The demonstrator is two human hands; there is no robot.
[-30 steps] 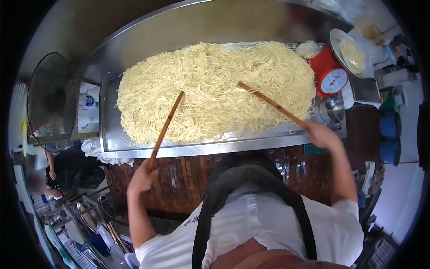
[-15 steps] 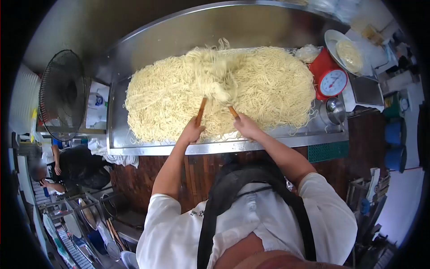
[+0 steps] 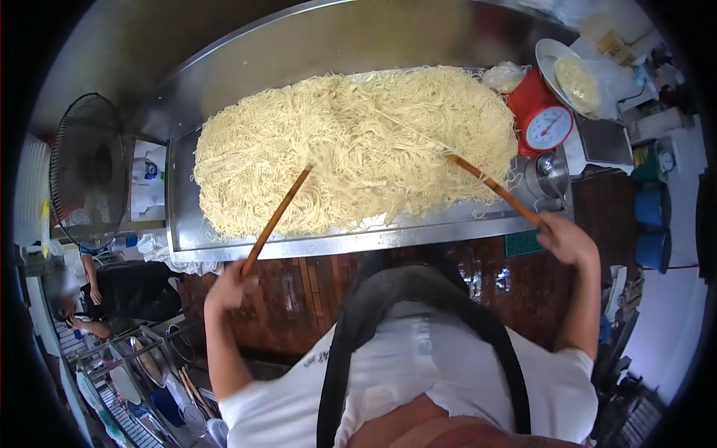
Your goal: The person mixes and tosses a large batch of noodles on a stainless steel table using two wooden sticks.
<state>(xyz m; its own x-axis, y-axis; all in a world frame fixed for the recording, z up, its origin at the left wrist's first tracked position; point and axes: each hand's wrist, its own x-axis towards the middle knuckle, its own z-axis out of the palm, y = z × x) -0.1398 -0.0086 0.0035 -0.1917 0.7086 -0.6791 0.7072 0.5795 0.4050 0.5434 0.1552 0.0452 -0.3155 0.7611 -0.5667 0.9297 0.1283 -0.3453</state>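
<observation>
A broad, thick bed of pale yellow noodles (image 3: 418,127) covers much of the metal table. My left hand (image 3: 230,287), in front of the table edge, is wrapped round the end of a long brown wooden stick (image 3: 278,216). That stick slants up and right, its far tip at the noodles. Out to the right, my right hand (image 3: 569,239) grips a second wooden stick (image 3: 497,188), which points up and left. A thin pale length continues from it over the noodles. The two sticks are spread wide apart.
A red dial scale (image 3: 549,127) holds a plate with a bagged noodle portion (image 3: 577,84). Beside it sits a metal bowl (image 3: 549,178). A round fan (image 3: 89,172) stands at the left. Another person (image 3: 123,293) is at the lower left. The table's raised metal rim (image 3: 358,243) runs along the front.
Both hands have drawn apart and back toward me, the left down-left and the right far right. The clump of noodles lifted between the sticks has dropped onto the bed.
</observation>
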